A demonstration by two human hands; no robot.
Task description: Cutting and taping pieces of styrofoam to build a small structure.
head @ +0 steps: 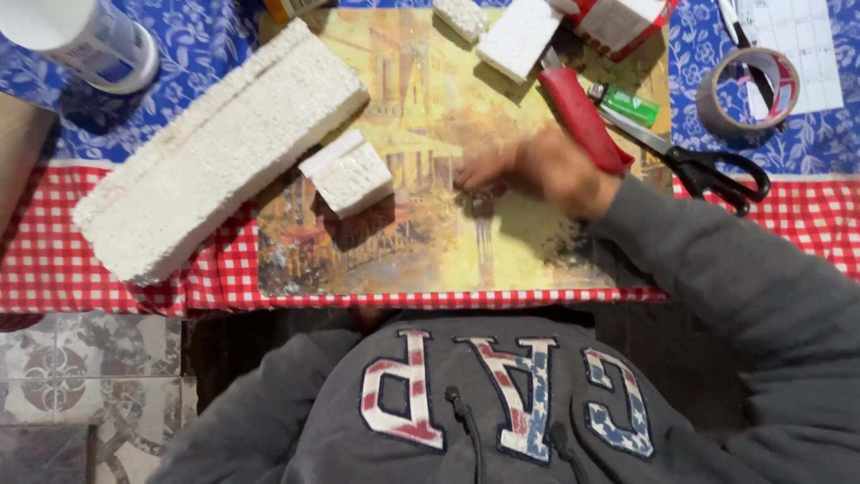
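Placemat (421, 242), yellow painted street scene, lies flat on the table under the right hand (546, 170). Hand is motion-blurred, palm down, fingers (475, 170) stretched out flat and pointing left across the print, touching or just above it; can't tell which. Nothing visibly gripped, though the blur hides detail.

Left hand: not in view. Only a grey sleeve (260, 412) drops below the table edge.

Relative to the fingers:
- Small foam block (349, 175) just past the fingertips, on the mat, apart from them.
- Long foam slab (219, 148) further out the same way, lying diagonal, half on the mat, half on the red check cloth (54, 260).
- Red-handled knife (582, 116) right at the back of the hand, seemingly touching the knuckles, blade end pointing away from the person.
- Green lighter (627, 105) just beyond the knife.
- Black scissors (708, 166) wrist side, near the forearm, closed.
- Tape roll (748, 90) beyond the scissors, on the blue floral cloth (206, 36).
- Two more foam pieces (515, 36) at the far edge of the mat, well clear of the fingers.
- White cylinder (85, 36) in the far corner, well apart.
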